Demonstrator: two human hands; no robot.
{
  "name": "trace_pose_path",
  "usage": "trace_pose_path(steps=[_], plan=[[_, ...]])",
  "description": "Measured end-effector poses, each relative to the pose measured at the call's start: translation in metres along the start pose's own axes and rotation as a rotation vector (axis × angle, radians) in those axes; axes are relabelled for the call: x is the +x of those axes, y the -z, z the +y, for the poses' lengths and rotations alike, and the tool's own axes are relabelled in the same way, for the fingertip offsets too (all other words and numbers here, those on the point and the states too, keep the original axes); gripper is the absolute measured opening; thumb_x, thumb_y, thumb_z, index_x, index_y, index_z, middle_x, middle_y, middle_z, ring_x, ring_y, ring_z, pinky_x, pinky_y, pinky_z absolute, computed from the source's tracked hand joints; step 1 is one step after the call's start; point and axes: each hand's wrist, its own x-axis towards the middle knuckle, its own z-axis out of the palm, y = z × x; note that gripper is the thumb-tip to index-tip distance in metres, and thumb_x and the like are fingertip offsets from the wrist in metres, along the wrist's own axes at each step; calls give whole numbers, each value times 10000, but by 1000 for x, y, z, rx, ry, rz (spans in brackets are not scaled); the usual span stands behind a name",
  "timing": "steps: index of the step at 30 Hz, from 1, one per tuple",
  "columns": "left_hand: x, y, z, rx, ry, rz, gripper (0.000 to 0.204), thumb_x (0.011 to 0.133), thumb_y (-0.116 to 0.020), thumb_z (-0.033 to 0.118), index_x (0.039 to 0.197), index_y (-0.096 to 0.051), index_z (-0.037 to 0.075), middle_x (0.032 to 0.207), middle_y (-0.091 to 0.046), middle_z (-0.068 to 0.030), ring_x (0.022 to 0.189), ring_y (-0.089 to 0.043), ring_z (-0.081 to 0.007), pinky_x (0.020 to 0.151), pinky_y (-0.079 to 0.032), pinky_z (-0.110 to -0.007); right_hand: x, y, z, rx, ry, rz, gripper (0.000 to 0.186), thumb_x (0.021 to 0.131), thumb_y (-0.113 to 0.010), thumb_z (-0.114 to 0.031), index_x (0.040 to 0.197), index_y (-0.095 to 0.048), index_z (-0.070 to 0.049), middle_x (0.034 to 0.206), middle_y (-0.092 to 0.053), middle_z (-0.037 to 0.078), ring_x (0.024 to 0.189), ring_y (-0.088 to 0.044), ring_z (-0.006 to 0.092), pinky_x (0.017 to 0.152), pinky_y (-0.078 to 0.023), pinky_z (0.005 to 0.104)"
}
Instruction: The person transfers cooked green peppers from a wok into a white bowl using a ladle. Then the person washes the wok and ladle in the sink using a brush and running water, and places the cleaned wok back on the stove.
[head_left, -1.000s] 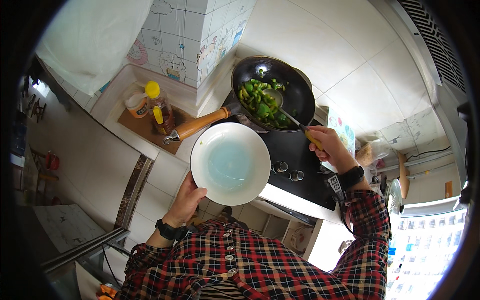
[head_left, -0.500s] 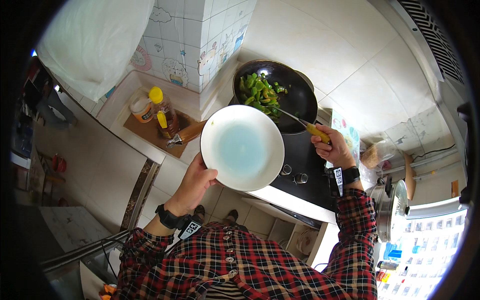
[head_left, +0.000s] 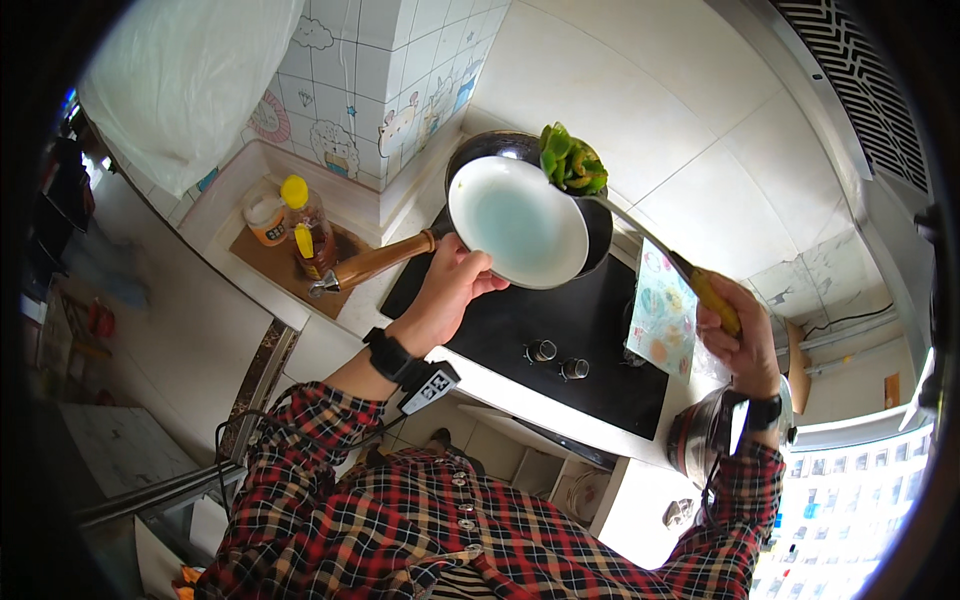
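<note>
"Can you see into the wok (head_left: 598, 235) from your end?"
"Only partly. The white bowl (head_left: 515, 220) blocks most of it for me, and hides some fingers of the left hand (head_left: 445, 295)."
"And the ladle (head_left: 708, 292)?"
"Green pieces (head_left: 572, 165) bury its scoop."
"Edges?"
"The top cuts off the white plastic sheet (head_left: 190, 90). Dark shapes (head_left: 68, 190) far left are too blurred for me to name."

I note a white, blue-centred dish (head_left: 515, 222), tilted above the black wok (head_left: 600, 232); a yellow-handled ladle (head_left: 684, 267), heaped with glossy green peppers (head_left: 572, 162), at its rim.
</note>
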Motion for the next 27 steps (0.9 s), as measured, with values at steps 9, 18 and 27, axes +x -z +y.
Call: trace_pose_path(steps=[9, 18, 27], plan=[[15, 0, -19, -33, -1, 22, 353, 929, -509, 107, 1263, -414, 43, 1188, -549, -95, 985, -615, -174, 840, -559, -348, -39, -40, 42, -836, 487, 149, 369, 936, -576, -142, 1285, -577, -23, 640, -565, 31, 475, -515, 93, 426, -410, 231], [-14, 7, -5, -9, -34, 24, 440, 942, -465, 97, 1367, -356, 54, 1266, -519, -97, 1052, -595, -167, 854, -553, -348, -40, -38, 69, -1426, 961, 257, 467, 830, -647, -22, 1289, -581, -81, 811, -676, 105, 712, -700, 283, 622, -580, 376], [-98, 16, 14, 29, 73, 192, 515, 893, -442, 22, 1391, -311, 8, 1317, -495, -141, 1142, -587, -254, 884, -561, -400, 120, 8, 85, -1140, 644, 356, 338, 917, -597, -203, 1244, -627, -127, 842, -708, 150, 712, -680, 266, 673, -519, 345]])
